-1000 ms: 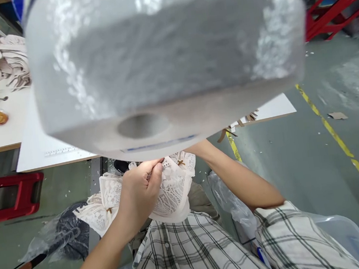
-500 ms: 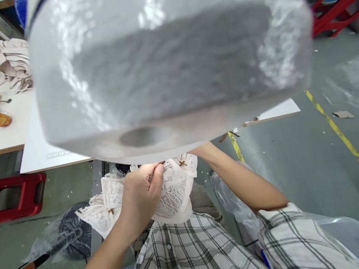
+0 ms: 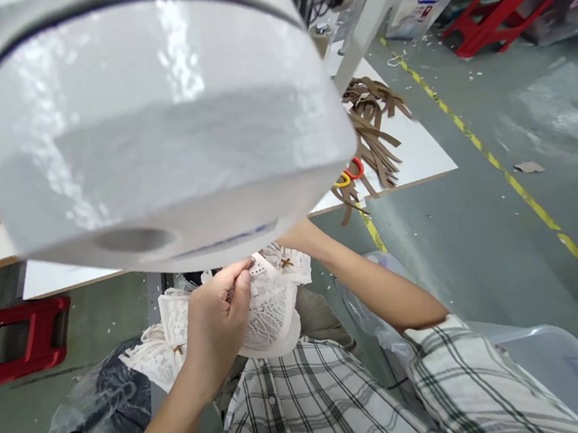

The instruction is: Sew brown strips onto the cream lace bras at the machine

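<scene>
Left hand (image 3: 217, 316), centre bottom of frame: fingers curled, thumb pressed on forefinger, no gap, pinching the upper edge of a white lace garment (image 3: 270, 317); the pinch seems meant to keep that edge flat and steady. Garment sits lower centre, just under the white machine head (image 3: 165, 147), bulk hanging over the person's lap, probably so the weight doesn't drag on the pinched edge. Small brown bow (image 3: 287, 263) on its lace right of the thumb. More lace cloth (image 3: 150, 353) spreads out left of the wrist, apparently let hang loose. Right hand (image 3: 298, 238) comes in from the right, near the garment's far side; fingers hidden behind the machine head, so can't tell its grip or how far it's spread. Brown strips (image 3: 374, 136) heaped on the white table (image 3: 424, 158), upper right of centre, scissors (image 3: 355, 168) with red and yellow handles beside them, likely put there for easy reach.
</scene>
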A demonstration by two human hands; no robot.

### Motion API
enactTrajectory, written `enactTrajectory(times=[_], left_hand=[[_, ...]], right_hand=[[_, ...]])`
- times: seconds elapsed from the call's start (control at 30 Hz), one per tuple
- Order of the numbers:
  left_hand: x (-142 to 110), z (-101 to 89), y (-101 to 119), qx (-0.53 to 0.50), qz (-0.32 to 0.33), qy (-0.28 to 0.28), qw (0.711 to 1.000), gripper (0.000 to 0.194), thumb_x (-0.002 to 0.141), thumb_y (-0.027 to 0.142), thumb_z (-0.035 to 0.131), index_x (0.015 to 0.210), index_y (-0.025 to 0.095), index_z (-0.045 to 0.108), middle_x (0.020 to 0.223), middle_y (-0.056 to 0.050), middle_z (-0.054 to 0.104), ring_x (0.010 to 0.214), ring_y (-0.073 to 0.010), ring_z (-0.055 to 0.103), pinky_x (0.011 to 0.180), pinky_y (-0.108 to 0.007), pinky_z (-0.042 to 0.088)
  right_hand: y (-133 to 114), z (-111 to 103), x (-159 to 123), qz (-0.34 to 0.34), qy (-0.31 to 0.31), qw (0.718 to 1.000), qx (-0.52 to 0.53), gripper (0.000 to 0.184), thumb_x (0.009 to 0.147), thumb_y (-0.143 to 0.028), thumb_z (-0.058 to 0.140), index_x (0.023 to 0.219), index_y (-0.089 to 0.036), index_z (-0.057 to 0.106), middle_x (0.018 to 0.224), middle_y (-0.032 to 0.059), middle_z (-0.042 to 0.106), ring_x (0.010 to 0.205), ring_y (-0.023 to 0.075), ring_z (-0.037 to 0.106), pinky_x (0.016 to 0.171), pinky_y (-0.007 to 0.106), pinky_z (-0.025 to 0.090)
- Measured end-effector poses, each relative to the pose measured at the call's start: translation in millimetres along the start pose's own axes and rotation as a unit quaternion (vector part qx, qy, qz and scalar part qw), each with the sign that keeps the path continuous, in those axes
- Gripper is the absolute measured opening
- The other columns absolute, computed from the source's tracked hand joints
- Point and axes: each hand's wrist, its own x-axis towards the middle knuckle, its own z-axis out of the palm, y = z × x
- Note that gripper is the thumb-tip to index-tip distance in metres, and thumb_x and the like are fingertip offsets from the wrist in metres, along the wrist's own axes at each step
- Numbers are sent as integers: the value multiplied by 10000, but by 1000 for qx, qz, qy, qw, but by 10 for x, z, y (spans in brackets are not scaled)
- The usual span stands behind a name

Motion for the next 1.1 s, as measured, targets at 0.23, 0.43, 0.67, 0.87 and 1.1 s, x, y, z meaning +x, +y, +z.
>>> enactTrajectory(times=[0.23, 0.43, 0.67, 0.87, 1.1], left_hand=[[-11, 13, 14, 7, 8, 11, 1000, 278, 964, 267, 523, 1124, 203, 741, 1121, -32, 770, 1053, -207, 725, 896, -276, 583], [-40, 5, -33, 24, 17, 20, 999, 269, 974, 276, 517, 1125, 215, 731, 1109, -22, 773, 995, -187, 735, 801, -243, 582], [-67, 8, -104, 34, 25, 60, 997, 239, 960, 260, 536, 1067, 213, 744, 1057, -31, 783, 951, -177, 737, 782, -230, 571], [-64, -21, -111, 33, 35, 83, 995, 231, 955, 238, 529, 1045, 207, 740, 1063, -43, 779, 958, -173, 729, 804, -245, 568], [-86, -32, -153, 39, 24, 94, 995, 239, 955, 257, 520, 1030, 195, 738, 1035, -56, 778, 914, -169, 725, 794, -249, 564]], right_hand=[[-13, 8, -33, 6, 14, 1000, 22, 110, 840, -211, 589, 743, -200, 537, 874, 27, 568, 799, 166, 538, 698, 308, 462], [-62, 0, -32, 10, 13, 999, 39, 125, 824, -205, 581, 725, -210, 505, 839, 21, 544, 799, 170, 532, 674, 298, 439], [-60, 26, -20, 4, 25, 998, 59, 86, 774, -188, 571, 720, -207, 508, 830, 22, 546, 763, 160, 521, 641, 288, 427], [-73, 38, -11, 8, 25, 998, 62, 39, 764, -202, 570, 739, -202, 540, 869, 39, 584, 814, 181, 552, 698, 320, 449], [-42, 62, -4, 11, 26, 998, 54, 84, 797, -264, 568, 738, -207, 551, 866, 39, 596, 829, 194, 564, 742, 345, 463]])
